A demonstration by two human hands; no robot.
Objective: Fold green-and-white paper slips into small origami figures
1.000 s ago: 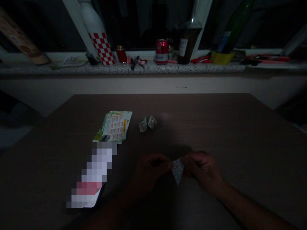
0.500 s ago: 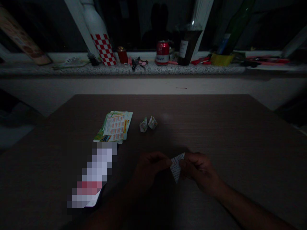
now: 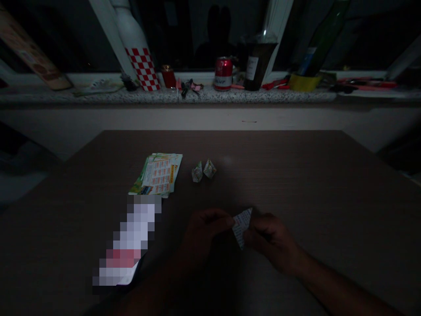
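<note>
A small folded piece of printed paper [image 3: 242, 224], roughly triangular, is held between my two hands above the table. My left hand [image 3: 208, 230] pinches its left edge between thumb and fingers. On the other side, my right hand [image 3: 274, 239] grips the right edge lower down, with the upper tip of the paper sticking out free. Two small folded paper pieces, one on the left [image 3: 197, 172] and one on the right [image 3: 209, 169], lie close together farther back. To their left is a stack of printed leaflets [image 3: 158, 173].
A phone [image 3: 126, 278] with a blurred-out screen lies left of my hands on the dark wooden table [image 3: 296, 175]. Along the granite windowsill [image 3: 197, 96] stand a checkered bottle [image 3: 143, 66], a red can [image 3: 223, 74], a dark cup [image 3: 258, 66] and a green bottle [image 3: 325, 39].
My right hand has slid slightly down along the paper's right edge, so more of its upper tip shows. My left hand has barely moved.
</note>
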